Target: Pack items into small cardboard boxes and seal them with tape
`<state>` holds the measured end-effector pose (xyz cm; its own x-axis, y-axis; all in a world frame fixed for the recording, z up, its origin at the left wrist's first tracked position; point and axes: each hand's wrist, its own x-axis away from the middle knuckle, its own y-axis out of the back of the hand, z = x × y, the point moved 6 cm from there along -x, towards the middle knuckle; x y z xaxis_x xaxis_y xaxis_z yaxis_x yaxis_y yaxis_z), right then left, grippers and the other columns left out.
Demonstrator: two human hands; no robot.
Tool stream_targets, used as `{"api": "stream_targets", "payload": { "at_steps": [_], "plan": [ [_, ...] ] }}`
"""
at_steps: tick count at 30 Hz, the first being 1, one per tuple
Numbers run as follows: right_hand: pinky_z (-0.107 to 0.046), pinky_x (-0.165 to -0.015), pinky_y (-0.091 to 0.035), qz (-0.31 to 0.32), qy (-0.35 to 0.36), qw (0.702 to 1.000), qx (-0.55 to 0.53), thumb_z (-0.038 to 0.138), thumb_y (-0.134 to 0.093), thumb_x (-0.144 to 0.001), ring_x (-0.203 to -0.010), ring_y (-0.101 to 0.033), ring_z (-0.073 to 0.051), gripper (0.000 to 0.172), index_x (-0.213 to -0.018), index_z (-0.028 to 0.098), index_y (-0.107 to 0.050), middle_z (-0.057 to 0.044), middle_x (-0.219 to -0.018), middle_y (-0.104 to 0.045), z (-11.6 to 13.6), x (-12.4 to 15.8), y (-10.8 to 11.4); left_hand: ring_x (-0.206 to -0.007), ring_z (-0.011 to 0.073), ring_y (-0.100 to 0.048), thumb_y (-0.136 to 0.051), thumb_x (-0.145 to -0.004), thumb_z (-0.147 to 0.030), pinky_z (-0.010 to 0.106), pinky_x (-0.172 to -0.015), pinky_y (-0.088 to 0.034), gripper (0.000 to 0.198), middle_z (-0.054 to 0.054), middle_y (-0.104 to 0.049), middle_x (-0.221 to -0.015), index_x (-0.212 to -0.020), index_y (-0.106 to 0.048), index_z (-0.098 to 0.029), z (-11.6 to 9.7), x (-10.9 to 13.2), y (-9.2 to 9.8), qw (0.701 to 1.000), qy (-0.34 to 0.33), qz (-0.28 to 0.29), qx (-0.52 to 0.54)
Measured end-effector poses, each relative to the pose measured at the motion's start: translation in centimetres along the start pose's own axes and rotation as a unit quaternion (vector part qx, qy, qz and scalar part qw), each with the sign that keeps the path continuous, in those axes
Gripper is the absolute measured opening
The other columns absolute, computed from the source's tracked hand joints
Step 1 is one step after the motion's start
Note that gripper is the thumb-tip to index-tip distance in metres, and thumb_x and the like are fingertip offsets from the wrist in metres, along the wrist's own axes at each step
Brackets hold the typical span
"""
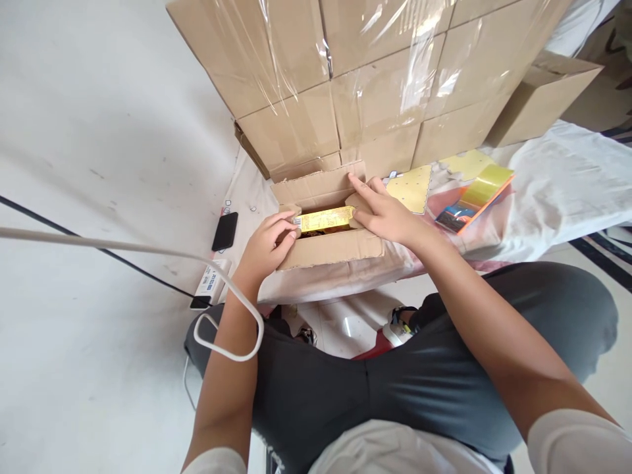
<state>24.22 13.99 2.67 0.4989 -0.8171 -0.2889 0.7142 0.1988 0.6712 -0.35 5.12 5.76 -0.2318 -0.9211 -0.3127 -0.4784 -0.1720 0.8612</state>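
Observation:
An open cardboard carton (332, 253) sits in front of me on the cloth-covered surface, its flaps raised. Inside its opening lies a long, shiny yellow box (323, 219), with dark contents partly visible below it. My left hand (269, 247) is at the carton's left end, thumb and bent fingers closed at the yellow box's end. My right hand (382, 212) rests over the carton's right end. Its index finger stretches towards the back flap, and a lower finger touches the right end of the yellow box. Its other fingers are partly hidden.
Behind the carton stands a plastic-wrapped stack of cardboard boxes (380, 92). Another carton (543, 99) is at right. A tape roll (488, 185) lies on an orange-edged item. A phone (225, 231) and power strip (210, 280) are at left; a white cable (148, 249) crosses in front.

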Motion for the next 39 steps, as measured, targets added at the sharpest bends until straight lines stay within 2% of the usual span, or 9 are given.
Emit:
{"api": "stream_targets", "payload": {
  "at_steps": [6,11,13,19,24,28,32,35,39],
  "plan": [
    [-0.062,-0.117,-0.038,-0.012,-0.018,1.0,-0.003,0.035,-0.053,-0.093,-0.129,-0.054,-0.041,0.077,-0.164,0.036,-0.023,-0.008,-0.145,-0.044,-0.2,-0.1,-0.2,-0.137,0.0224,-0.055,-0.045,-0.1,-0.03,0.043,-0.116,-0.042,0.021,0.006,-0.063,-0.143,-0.1,-0.065,-0.024,0.1,0.0,0.0,1.0,0.011,0.023,0.007],
    [-0.065,-0.122,-0.025,-0.116,0.042,0.992,-0.029,0.041,-0.057,-0.092,-0.152,-0.024,-0.042,0.089,-0.166,0.033,-0.008,-0.007,-0.167,-0.027,-0.5,0.0,0.6,-0.146,0.0221,-0.046,-0.036,-0.102,-0.03,0.046,-0.123,-0.035,0.028,0.005,-0.059,-0.149,-0.11,-0.063,-0.024,0.4,0.0,-0.4,0.999,0.01,0.026,0.022],
    [-0.063,-0.121,-0.027,-0.136,0.062,0.987,-0.05,0.044,-0.057,-0.094,-0.15,-0.03,-0.038,0.088,-0.167,0.031,-0.008,-0.009,-0.163,-0.037,-0.5,0.3,0.7,-0.148,0.0226,-0.043,-0.035,-0.102,-0.031,0.048,-0.123,-0.033,0.03,0.006,-0.058,-0.151,-0.115,-0.061,-0.024,0.7,0.1,-0.5,0.999,0.012,0.022,0.037],
    [-0.057,-0.114,-0.037,-0.186,0.093,0.974,-0.093,0.055,-0.042,-0.103,-0.122,-0.056,-0.03,0.047,-0.137,0.032,-0.064,-0.007,-0.123,-0.07,-1.2,1.0,0.6,-0.113,0.0263,-0.071,-0.029,-0.097,-0.074,0.051,-0.123,-0.031,0.062,0.009,-0.076,-0.121,-0.112,-0.062,-0.024,1.1,1.0,0.8,0.984,-0.141,-0.088,0.07],
    [-0.055,-0.114,-0.036,-0.199,0.095,0.969,-0.11,0.06,-0.03,-0.106,-0.122,-0.056,-0.03,0.056,-0.132,0.031,-0.07,-0.007,-0.122,-0.072,-1.9,0.8,0.6,-0.102,0.029,-0.075,-0.041,-0.08,-0.091,0.048,-0.109,-0.043,0.082,0.01,-0.079,-0.11,-0.118,-0.067,-0.023,0.6,1.6,1.6,0.969,-0.22,-0.109,0.037],
    [-0.055,-0.112,-0.037,-0.204,0.088,0.97,-0.102,0.062,-0.027,-0.106,-0.122,-0.057,-0.03,0.06,-0.134,0.03,-0.069,-0.007,-0.122,-0.072,-1.7,0.8,0.5,-0.091,0.0253,-0.077,-0.067,-0.076,-0.079,0.049,-0.113,-0.041,0.066,0.006,-0.081,-0.103,-0.116,-0.068,-0.026,-2.4,2.5,2.7,0.955,-0.276,-0.109,0.019],
    [-0.052,-0.111,-0.04,-0.209,0.099,0.967,-0.108,0.064,-0.029,-0.105,-0.119,-0.061,-0.029,0.062,-0.133,0.027,-0.07,-0.008,-0.122,-0.073,-1.2,0.9,0.6,-0.084,0.0188,-0.076,-0.074,-0.088,-0.037,0.045,-0.11,-0.043,0.02,-0.001,-0.081,-0.097,-0.106,-0.069,-0.028,-4.8,2.6,2.5,0.963,-0.245,-0.091,-0.07],
    [-0.049,-0.113,-0.042,-0.2,0.101,0.966,-0.131,0.064,-0.032,-0.104,-0.121,-0.063,-0.028,0.062,-0.132,0.024,-0.071,-0.009,-0.123,-0.073,-1.3,1.0,0.6,-0.082,0.0166,-0.075,-0.064,-0.093,-0.02,0.043,-0.106,-0.045,0.011,-0.002,-0.081,-0.096,-0.099,-0.069,-0.027,-4.6,2.1,2.4,0.961,-0.2,-0.165,-0.101],
    [-0.05,-0.115,-0.043,-0.183,0.061,0.962,-0.194,0.066,-0.036,-0.103,-0.126,-0.063,-0.028,0.062,-0.137,0.024,-0.067,-0.007,-0.126,-0.073,-2.0,1.2,0.2,-0.113,0.0274,-0.068,-0.067,-0.092,-0.027,0.049,-0.106,-0.041,0.007,0.004,-0.076,-0.122,-0.092,-0.074,-0.027,-2.9,0.9,1.4,0.955,-0.115,-0.212,-0.172]
  ]
}}
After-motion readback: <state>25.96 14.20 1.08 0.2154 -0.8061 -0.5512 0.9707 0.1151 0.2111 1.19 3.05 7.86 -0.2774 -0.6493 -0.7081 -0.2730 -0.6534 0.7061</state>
